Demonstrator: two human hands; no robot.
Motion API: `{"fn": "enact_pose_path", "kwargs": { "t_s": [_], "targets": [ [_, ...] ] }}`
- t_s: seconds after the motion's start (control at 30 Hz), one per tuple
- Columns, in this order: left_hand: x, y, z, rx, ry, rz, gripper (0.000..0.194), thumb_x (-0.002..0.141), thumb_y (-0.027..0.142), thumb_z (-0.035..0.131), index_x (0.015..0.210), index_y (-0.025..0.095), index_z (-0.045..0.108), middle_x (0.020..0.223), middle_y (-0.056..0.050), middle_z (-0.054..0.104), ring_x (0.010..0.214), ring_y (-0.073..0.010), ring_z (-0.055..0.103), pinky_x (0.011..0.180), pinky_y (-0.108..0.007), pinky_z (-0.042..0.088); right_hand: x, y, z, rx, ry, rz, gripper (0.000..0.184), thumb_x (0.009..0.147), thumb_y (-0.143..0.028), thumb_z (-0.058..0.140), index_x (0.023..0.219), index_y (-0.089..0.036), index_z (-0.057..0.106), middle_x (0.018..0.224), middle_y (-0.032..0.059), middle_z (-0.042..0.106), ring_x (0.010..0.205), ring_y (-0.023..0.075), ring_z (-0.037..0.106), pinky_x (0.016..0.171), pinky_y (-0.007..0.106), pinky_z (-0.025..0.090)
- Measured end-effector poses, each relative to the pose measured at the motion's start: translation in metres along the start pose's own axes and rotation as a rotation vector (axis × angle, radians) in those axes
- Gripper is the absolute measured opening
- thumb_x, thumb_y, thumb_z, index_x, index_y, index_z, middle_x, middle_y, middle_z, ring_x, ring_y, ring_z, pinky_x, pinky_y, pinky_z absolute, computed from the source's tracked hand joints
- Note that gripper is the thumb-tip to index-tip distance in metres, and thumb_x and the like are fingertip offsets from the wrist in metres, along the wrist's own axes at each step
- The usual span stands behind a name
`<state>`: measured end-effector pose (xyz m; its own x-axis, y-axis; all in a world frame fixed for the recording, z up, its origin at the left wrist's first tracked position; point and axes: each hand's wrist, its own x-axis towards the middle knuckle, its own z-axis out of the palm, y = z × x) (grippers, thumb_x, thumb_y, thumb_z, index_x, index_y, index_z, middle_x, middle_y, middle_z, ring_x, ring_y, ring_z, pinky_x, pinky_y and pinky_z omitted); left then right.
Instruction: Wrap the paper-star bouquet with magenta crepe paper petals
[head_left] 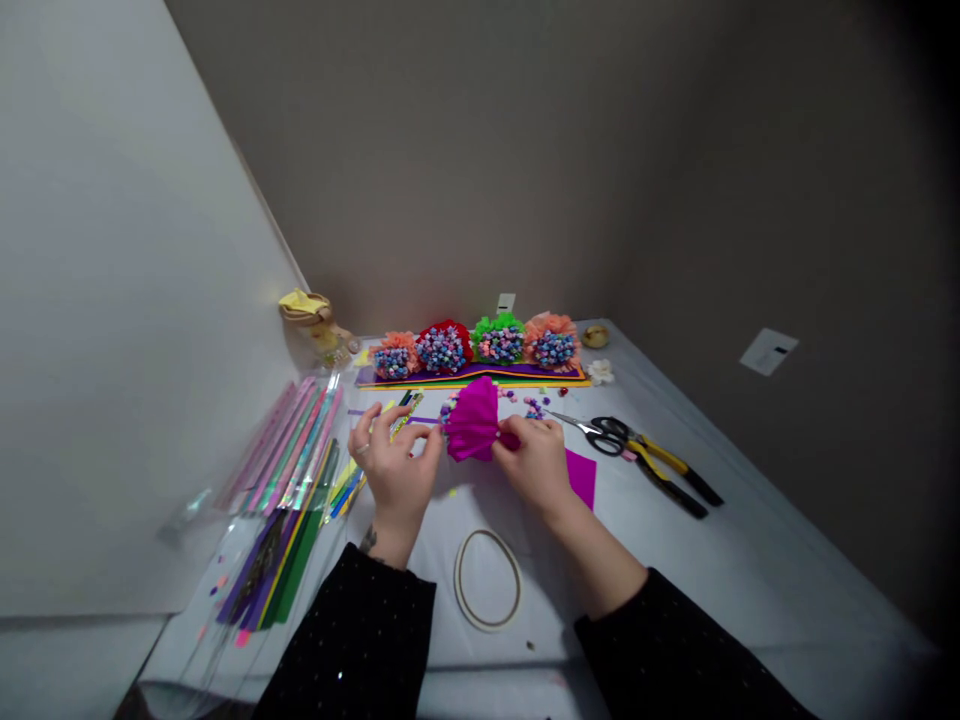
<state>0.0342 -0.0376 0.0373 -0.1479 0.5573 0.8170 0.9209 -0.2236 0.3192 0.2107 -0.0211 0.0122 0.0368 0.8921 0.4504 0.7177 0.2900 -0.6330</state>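
The one view comes from a camera worn on the person's head, facing forward and down past both forearms. The left hand [394, 470] and right hand [532, 465] sit close below it, above the near part of the surface [750, 590], with the white wall [135, 300] and grey wall [450, 170] farther off.

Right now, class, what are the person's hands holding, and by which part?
The left hand and right hand pinch a magenta crepe-paper bundle at its opposite sides.
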Motion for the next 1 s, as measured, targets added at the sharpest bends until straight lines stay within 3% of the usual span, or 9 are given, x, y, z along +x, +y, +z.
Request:
{"fn": "enact_pose_path", "kwargs": {
  "t_s": [0.13, 0.23, 0.3, 0.37, 0.43, 0.63, 0.73, 0.83, 1.0],
  "targets": [
    [0.003, -0.017, 0.008, -0.267, 0.051, -0.368, 0.021, 0.076, 0.036, 0.066, 0.065, 0.019, 0.063, 0.082, -0.004, 0.062, 0.088, -0.0210, 0.059, 0.085, -0.038, 0.045, 0.009, 0.001, -0.004, 0.785, -0.013, 0.431, 0.014, 0.064, -0.027, 0.067, 0.071, -0.019, 0.058, 0.059, -0.0023, 0.062, 0.051, 0.0138, 0.055, 0.056, 0.028, 0.042],
    [-0.003, -0.015, 0.019, -0.582, -0.230, -0.631, 0.020, 0.075, 0.037, 0.063, 0.073, 0.017, 0.067, 0.074, -0.003, 0.065, 0.075, -0.0188, 0.061, 0.070, -0.032, 0.048, 0.016, 0.002, -0.002, 1.302, -0.017, 0.675, 0.030, 0.053, -0.023, 0.073, 0.078, -0.019, 0.059, 0.065, -0.0036, 0.066, 0.053, 0.0122, 0.059, 0.054, 0.025, 0.047],
    [-0.008, -0.006, 0.023, -0.733, -0.449, -0.665, 0.020, 0.072, 0.036, 0.065, 0.076, 0.017, 0.070, 0.076, -0.005, 0.069, 0.074, -0.0194, 0.063, 0.066, -0.031, 0.049, 0.019, 0.002, 0.003, 1.451, -0.040, 0.820, 0.029, 0.051, -0.019, 0.072, 0.078, -0.019, 0.059, 0.064, -0.0043, 0.066, 0.053, 0.0104, 0.060, 0.055, 0.023, 0.050],
    [-0.012, 0.005, 0.023, -0.798, -0.554, -0.610, 0.021, 0.072, 0.035, 0.066, 0.081, 0.018, 0.072, 0.086, -0.007, 0.071, 0.079, -0.0200, 0.064, 0.066, -0.030, 0.049, 0.018, 0.002, 0.008, 1.494, -0.092, 0.937, 0.024, 0.052, -0.017, 0.069, 0.074, -0.018, 0.059, 0.060, -0.0040, 0.066, 0.051, 0.0092, 0.059, 0.053, 0.021, 0.050],
    [-0.013, 0.013, 0.019, -0.797, -0.575, -0.523, 0.020, 0.074, 0.036, 0.064, 0.082, 0.019, 0.071, 0.087, -0.007, 0.071, 0.079, -0.0194, 0.063, 0.067, -0.030, 0.048, 0.015, 0.000, 0.012, 1.498, -0.114, 0.964, 0.023, 0.051, -0.015, 0.069, 0.072, -0.016, 0.060, 0.059, -0.0036, 0.066, 0.050, 0.0086, 0.058, 0.051, 0.020, 0.049],
    [-0.017, 0.025, 0.009, -0.478, -0.468, -0.274, 0.031, 0.070, 0.048, 0.070, 0.071, 0.018, 0.064, 0.069, -0.002, 0.058, 0.069, -0.0173, 0.053, 0.066, -0.030, 0.042, 0.004, -0.010, 0.018, 1.340, 0.083, 0.819, 0.030, 0.046, -0.014, 0.076, 0.070, -0.016, 0.059, 0.057, -0.0060, 0.062, 0.047, 0.0074, 0.054, 0.045, 0.018, 0.041],
    [-0.021, 0.026, 0.011, -0.345, -0.426, -0.239, 0.027, 0.074, 0.040, 0.068, 0.063, 0.018, 0.058, 0.063, 0.000, 0.053, 0.068, -0.0169, 0.051, 0.064, -0.028, 0.039, -0.001, -0.014, 0.020, 1.276, 0.086, 0.767, 0.027, 0.048, -0.018, 0.077, 0.068, -0.017, 0.058, 0.057, -0.0059, 0.061, 0.047, 0.0078, 0.053, 0.047, 0.020, 0.041],
    [-0.020, 0.019, 0.014, -0.336, -0.342, -0.191, 0.026, 0.081, 0.028, 0.060, 0.058, 0.018, 0.053, 0.061, 0.000, 0.052, 0.066, -0.0153, 0.049, 0.063, -0.027, 0.037, -0.003, -0.016, 0.020, 1.238, -0.020, 0.737, 0.027, 0.050, -0.021, 0.078, 0.067, -0.017, 0.058, 0.054, -0.0062, 0.060, 0.045, 0.0071, 0.051, 0.045, 0.019, 0.039],
    [-0.015, 0.003, 0.015, -0.356, -0.249, -0.099, 0.013, 0.080, 0.020, 0.060, 0.067, 0.018, 0.060, 0.065, 0.000, 0.056, 0.068, -0.0156, 0.052, 0.065, -0.027, 0.039, -0.003, -0.016, 0.014, 1.246, -0.286, 0.759, 0.027, 0.048, -0.017, 0.078, 0.070, -0.015, 0.062, 0.058, -0.0033, 0.065, 0.047, 0.0075, 0.055, 0.047, 0.018, 0.041]
  ]
}}
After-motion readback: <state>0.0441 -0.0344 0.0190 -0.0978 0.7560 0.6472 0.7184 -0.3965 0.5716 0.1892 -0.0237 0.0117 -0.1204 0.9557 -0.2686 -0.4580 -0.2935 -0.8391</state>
